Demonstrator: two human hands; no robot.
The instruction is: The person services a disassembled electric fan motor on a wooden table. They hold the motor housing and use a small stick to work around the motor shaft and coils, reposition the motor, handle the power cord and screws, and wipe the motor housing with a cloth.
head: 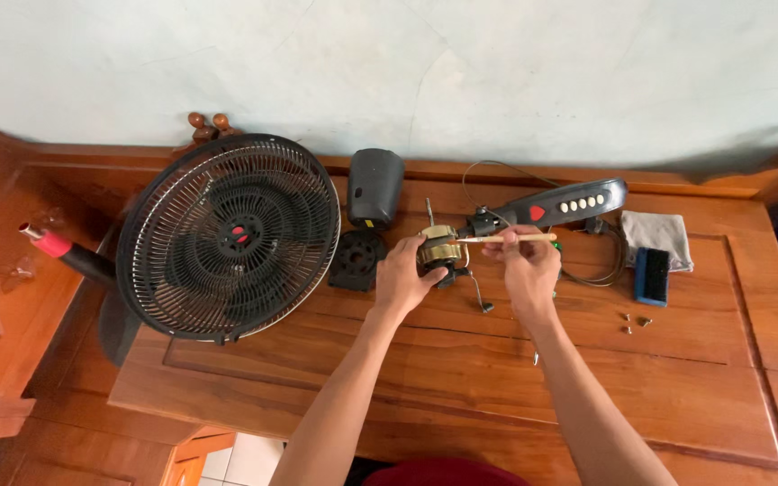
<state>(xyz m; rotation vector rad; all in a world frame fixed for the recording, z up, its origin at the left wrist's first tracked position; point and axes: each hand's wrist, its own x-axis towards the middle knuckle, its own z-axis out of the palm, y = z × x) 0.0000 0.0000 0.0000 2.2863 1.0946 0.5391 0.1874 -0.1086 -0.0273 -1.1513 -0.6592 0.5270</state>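
Gripping fan motor (440, 247) in left hand (404, 279); right hand (526, 265) pinching brush (508, 238).

Left hand (404, 274) covers the near side of the fan motor (440, 245); what the brush (506, 238) tip touches is too small to tell. Small screws (634, 320) at 3 o'clock of the right hand (528, 270): kind unclear. Both forearms cut by the bottom edge. Red-tipped pole (65, 252) partly hidden behind the fan grille (230, 236).

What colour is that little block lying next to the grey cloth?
Blue with a black top, seen in the head view.
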